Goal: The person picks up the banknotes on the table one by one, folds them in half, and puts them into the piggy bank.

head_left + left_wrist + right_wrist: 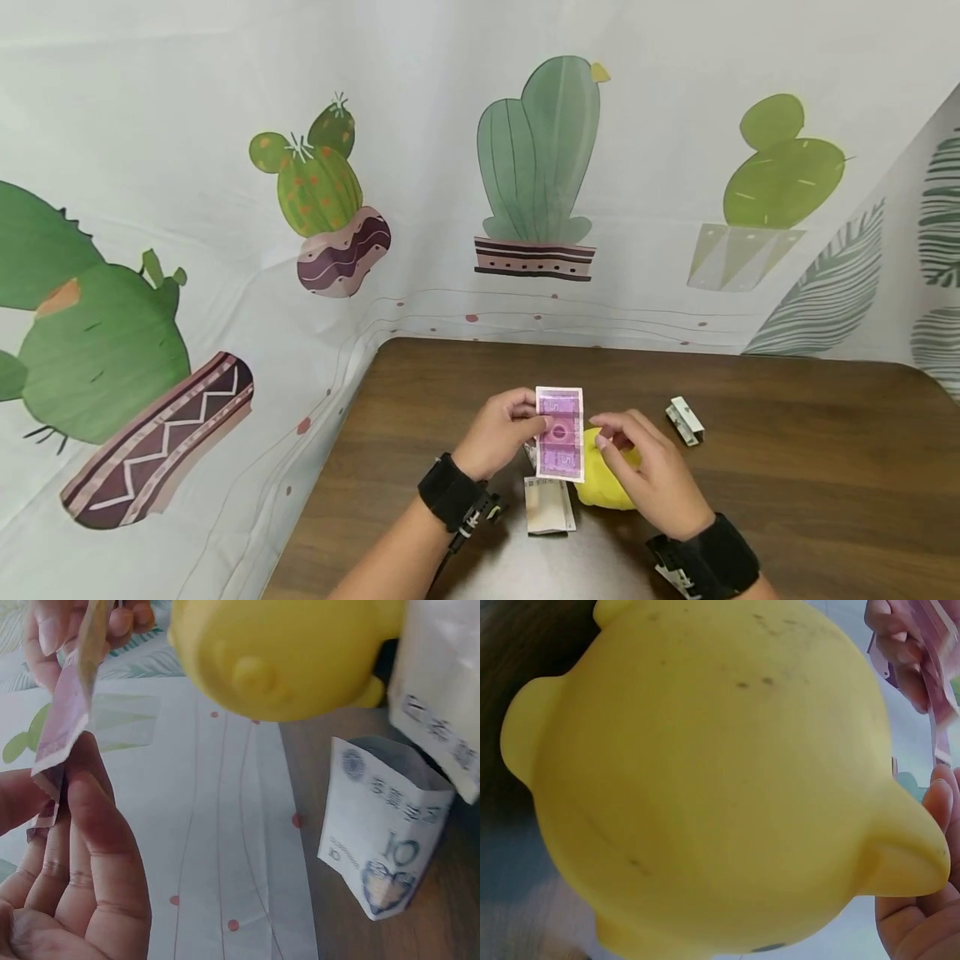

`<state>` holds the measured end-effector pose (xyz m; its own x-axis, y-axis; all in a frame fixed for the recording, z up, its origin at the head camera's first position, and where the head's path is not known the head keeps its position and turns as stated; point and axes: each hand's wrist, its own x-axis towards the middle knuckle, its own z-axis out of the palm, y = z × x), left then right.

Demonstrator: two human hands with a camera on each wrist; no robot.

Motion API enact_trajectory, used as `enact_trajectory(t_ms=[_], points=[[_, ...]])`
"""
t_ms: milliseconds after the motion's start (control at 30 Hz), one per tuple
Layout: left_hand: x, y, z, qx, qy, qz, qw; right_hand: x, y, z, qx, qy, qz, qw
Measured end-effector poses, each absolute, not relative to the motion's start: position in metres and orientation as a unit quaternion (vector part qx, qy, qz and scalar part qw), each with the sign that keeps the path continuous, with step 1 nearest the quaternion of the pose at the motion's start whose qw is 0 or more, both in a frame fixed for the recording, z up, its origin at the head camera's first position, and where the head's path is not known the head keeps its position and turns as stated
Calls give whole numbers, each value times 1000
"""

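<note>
Far left: white cloth backdrop [427,208] printed with potted cacti, running past the left edge of the wood-grain table [840,467] and on along its far edge. Left hand [498,429], black band [448,493] at its wrist, is over the left half of the table; thumb lies on the front face and fingers behind, pinching a purple banknote [559,446]. The banknote is raised above the table, long side pointing toward the far edge, printed face toward the head camera; left wrist view shows it creased and bent. Behind its lower left part, a folded note [379,832] marked 10 stands on the table, mostly hidden in the head view. Nearer the front edge, just below the banknote, sits a cream folded note [546,507]. Next to the right, a rounded yellow object [598,483] rests on the table, partly covered by both banknote and right hand; right wrist view shows dark smudges and ear-like projections. Right hand [656,475], banded likewise, is over it, fingers loosely bent, thumb apart from index, gripping nothing, fingertips just beside the banknote. Farthest right, a folded paper piece [684,421] lies apart, toward the far edge.
</note>
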<state>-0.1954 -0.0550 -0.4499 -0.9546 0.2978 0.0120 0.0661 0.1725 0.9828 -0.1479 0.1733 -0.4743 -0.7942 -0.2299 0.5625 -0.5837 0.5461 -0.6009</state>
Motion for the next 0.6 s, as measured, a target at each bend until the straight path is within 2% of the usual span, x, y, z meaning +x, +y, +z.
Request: enact_trajectory(t_ms=[267,600], points=[[-199,-49,-445,120,734,663,86,-147,172,-472,258,-841,414,235],[-200,-47,-451,103,699,702,95,-148,171,-473,263,-844,411,224]])
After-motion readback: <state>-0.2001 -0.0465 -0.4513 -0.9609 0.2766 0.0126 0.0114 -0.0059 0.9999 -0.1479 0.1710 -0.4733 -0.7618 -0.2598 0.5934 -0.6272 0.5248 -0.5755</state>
